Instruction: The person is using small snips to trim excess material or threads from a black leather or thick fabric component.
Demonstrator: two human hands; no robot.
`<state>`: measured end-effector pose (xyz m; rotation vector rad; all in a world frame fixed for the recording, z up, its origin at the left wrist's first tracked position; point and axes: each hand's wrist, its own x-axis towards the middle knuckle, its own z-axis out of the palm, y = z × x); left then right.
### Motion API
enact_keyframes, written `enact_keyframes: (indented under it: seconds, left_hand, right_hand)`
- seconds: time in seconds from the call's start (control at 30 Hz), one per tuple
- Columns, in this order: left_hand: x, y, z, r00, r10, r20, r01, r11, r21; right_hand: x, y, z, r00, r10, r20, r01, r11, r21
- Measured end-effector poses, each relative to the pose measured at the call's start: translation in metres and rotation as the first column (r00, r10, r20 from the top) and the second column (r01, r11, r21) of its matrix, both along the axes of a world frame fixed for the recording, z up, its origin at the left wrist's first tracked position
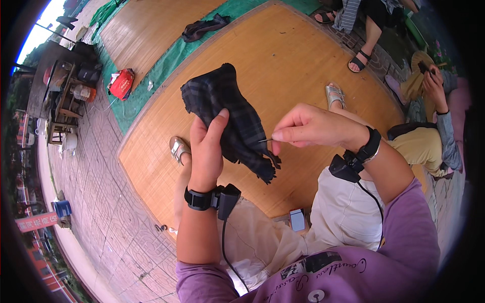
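Observation:
A piece of dark plaid cloth with frayed edges hangs in front of me over the mat. My left hand is closed on its near left side, with the thumb lying on top. Held out at the cloth's right edge, my right hand pinches a thin, needle-like metal piece. The tip of that piece meets the cloth. Whether it has an eye or a thread is too small to tell. Below it, a loose dark strip dangles from the cloth.
A tan woven mat spreads beneath my hands, with green sheeting beyond. A phone-like thing lies near my lap. Dark cloth and a red package lie farther off. Another person's sandalled foot and a seated person are at right.

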<state>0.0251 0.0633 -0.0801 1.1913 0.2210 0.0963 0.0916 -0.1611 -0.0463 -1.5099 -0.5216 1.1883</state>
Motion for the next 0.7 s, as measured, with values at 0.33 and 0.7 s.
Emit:
enact_keyframes:
  seconds: [0.33,0.7]
  left_hand:
    - [-0.0008,0.0009,-0.0017,1.0,0.008,0.011,-0.008,1.0,-0.03]
    - [-0.0028,-0.0023,0.0002,1.0,-0.02,0.002,0.02,1.0,0.014]
  right_hand:
    - [0.0061,-0.0082,0.0035,0.993,0.065,0.1,-0.059,0.996,-0.066]
    - [0.0062,-0.0063,0.0032,0.997,0.04,0.059,-0.038,0.999,-0.033]
